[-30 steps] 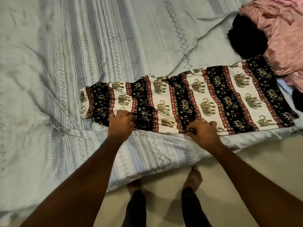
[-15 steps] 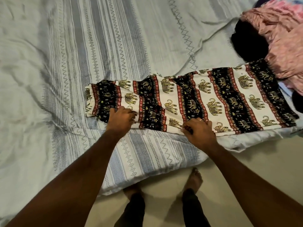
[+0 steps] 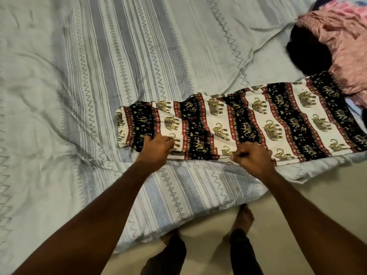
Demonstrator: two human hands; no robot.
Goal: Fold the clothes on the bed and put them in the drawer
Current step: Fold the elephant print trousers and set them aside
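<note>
A pair of elephant-print trousers, black, cream and red, lies flat along the near edge of the bed, its gathered cuff pointing left. My left hand grips the trousers' near edge close to the cuff, fingers curled into the cloth. My right hand pinches the same near edge further right, around the middle of the leg. Both hands sit at the hem closest to me.
A crumpled pink garment and a black garment are piled at the bed's far right, touching the trousers' right end. The striped bedspread hangs over the bed edge. My feet stand on the beige floor below.
Both hands keep their hold on the near edge of the trousers. The view has shifted slightly, so the trousers sit a little lower and further right in the picture.
</note>
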